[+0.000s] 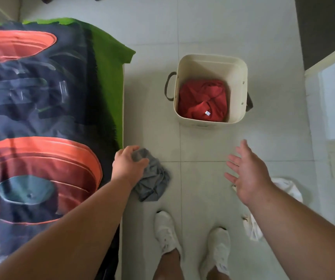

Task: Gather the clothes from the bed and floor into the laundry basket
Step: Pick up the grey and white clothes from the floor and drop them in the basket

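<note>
Left hand (129,163) grips bunched grey garment (152,178) hanging lengthwise beside bed (41,118)

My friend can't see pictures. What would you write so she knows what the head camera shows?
Seen from above, a person's left hand clutches a gray cloth beside a bed, while the right hand hangs open and empty. Ahead on the tiled floor stands a cream basket with a red garment inside; a white cloth lies by the person's white shoes.

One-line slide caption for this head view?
Left hand grips a grey garment, right hand open; red garment already in the cream laundry basket.
</note>
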The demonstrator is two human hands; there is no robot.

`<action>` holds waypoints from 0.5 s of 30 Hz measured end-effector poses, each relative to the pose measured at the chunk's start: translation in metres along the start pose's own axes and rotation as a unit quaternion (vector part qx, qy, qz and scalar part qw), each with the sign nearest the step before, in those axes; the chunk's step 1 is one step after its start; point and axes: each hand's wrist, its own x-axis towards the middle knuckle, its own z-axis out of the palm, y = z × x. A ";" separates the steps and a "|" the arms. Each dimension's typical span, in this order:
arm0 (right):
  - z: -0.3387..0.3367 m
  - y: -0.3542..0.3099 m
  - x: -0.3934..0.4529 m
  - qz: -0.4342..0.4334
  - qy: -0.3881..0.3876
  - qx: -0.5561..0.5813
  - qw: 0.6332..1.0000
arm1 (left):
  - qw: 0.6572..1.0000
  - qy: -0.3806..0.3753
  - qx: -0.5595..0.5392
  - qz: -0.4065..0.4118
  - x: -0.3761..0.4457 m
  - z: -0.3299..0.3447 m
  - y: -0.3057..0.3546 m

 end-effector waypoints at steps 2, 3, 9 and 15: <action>0.001 0.010 0.009 -0.008 -0.006 -0.015 1.000 | 1.000 -0.010 -0.007 -0.003 0.000 0.011 -0.011; 0.002 0.014 0.014 -0.009 -0.009 -0.021 1.000 | 1.000 -0.013 -0.005 -0.006 0.000 0.017 -0.018; 0.008 0.074 0.097 -0.027 -0.027 -0.050 0.998 | 0.999 -0.015 0.034 -0.030 0.053 0.103 -0.078; 0.011 0.147 0.195 -0.030 -0.025 -0.049 0.998 | 0.991 -0.015 0.131 -0.037 0.125 0.201 -0.145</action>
